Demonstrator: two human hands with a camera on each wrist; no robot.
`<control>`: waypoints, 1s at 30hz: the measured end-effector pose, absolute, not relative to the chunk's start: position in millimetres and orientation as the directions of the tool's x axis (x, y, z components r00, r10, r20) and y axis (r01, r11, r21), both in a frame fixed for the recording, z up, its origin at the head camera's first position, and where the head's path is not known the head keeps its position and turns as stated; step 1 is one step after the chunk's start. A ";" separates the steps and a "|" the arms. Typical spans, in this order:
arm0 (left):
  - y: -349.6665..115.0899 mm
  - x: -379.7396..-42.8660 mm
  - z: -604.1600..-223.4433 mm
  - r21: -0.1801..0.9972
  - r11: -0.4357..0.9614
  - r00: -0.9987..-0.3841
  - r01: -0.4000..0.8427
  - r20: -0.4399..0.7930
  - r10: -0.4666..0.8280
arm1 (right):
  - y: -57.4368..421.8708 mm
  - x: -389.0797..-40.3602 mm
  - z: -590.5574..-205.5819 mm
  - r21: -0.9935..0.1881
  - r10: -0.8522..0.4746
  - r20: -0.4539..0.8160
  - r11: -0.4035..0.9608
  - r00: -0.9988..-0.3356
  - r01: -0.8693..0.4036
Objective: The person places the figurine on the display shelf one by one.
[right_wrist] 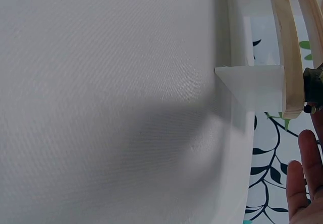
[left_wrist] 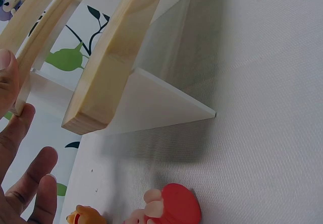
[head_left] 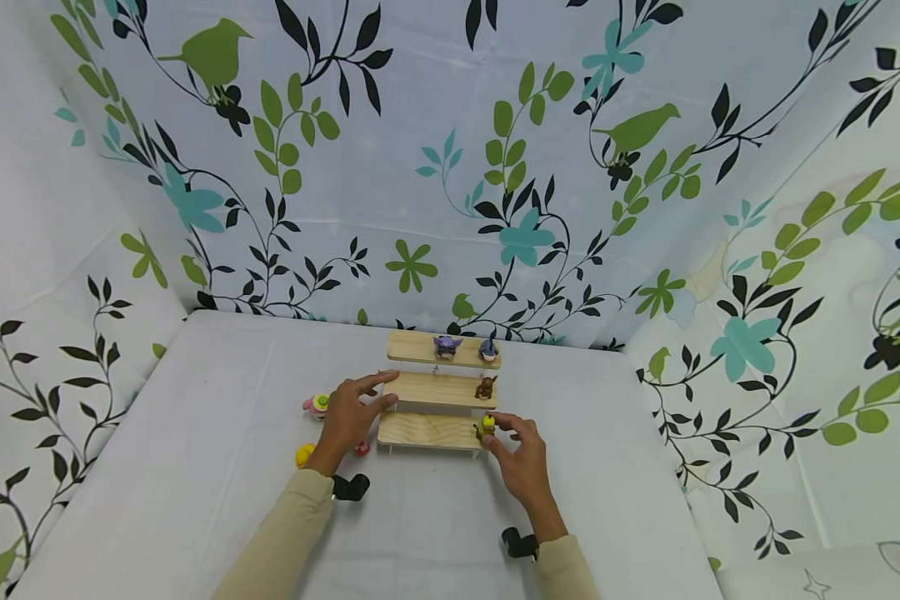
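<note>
A three-tier wooden display shelf point(head_left: 427, 432) with white supports stands on the table. My left hand point(head_left: 351, 417) grips the left end of its middle board point(head_left: 427, 388), thumb and a finger at the board's end in the left wrist view. At the right end of the lowest board, my right hand point(head_left: 523, 457) pinches a small green figurine with a yellow top point(head_left: 486, 427). In the right wrist view the figurine's dark green base point(right_wrist: 313, 85) sits right at the board's surface. A brown figurine point(head_left: 485, 387) stands on the middle board's right end.
On the top board are a purple figurine point(head_left: 446, 346) and a blue-grey one point(head_left: 488, 350). Left of the shelf lie a pink figurine point(head_left: 317, 406), a yellow one point(head_left: 304, 454) and a red-and-pink one point(left_wrist: 176, 206). A patterned cloth point(head_left: 412, 167) hangs behind the white table point(head_left: 217, 433).
</note>
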State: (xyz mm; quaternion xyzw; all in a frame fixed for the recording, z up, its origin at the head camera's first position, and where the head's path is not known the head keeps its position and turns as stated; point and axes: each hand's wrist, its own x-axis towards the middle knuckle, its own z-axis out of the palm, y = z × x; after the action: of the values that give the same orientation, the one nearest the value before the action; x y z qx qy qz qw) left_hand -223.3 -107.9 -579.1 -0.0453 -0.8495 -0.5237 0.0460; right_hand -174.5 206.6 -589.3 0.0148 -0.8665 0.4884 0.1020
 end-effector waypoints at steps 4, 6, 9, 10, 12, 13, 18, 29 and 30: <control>-107.8 -224.3 -579.5 0.884 0.450 -0.992 0.126 0.126 0.030 | 206.1 -175.5 -589.6 -0.840 0.075 0.193 0.527 -0.978 -0.125; -107.9 -224.6 -579.9 0.882 0.454 -0.991 0.127 0.127 0.031 | 206.1 -175.7 -589.9 -0.840 0.074 0.188 0.528 -0.979 -0.121; -108.0 -224.9 -580.2 0.880 0.458 -0.992 0.126 0.126 0.029 | 206.5 -175.8 -590.3 -0.839 0.068 0.179 0.531 -0.982 -0.116; -108.1 -224.8 -580.2 0.880 0.458 -0.992 0.125 0.126 0.028 | 206.7 -175.9 -590.5 -0.839 0.067 0.177 0.531 -0.982 -0.115; -108.1 -224.7 -580.1 0.882 0.456 -0.992 0.122 0.124 0.026 | 206.9 -175.9 -590.5 -0.840 0.065 0.176 0.530 -0.982 -0.115; -108.0 -224.6 -579.8 0.883 0.454 -0.992 0.121 0.122 0.026 | 206.9 -175.9 -590.5 -0.841 0.065 0.176 0.529 -0.982 -0.116; -107.6 -224.2 -579.8 0.883 0.455 -0.992 0.120 0.121 0.027 | 206.9 -176.2 -590.4 -0.840 0.070 0.186 0.529 -0.980 -0.121; -107.7 -224.5 -579.1 0.881 0.459 -0.993 0.115 0.113 0.030 | 207.1 -176.4 -590.1 -0.848 0.070 0.183 0.516 -0.981 -0.121; -107.8 -224.5 -579.2 0.882 0.458 -0.993 0.115 0.114 0.030 | 206.9 -176.5 -590.6 -0.847 0.072 0.180 0.519 -0.981 -0.117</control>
State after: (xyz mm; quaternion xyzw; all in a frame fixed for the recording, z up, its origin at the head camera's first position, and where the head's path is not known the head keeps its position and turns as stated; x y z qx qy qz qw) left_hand -224.5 -107.8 -579.2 -0.0425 -0.8527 -0.5190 0.0407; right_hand -176.5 206.9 -590.6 0.0130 -0.8661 0.4904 0.0965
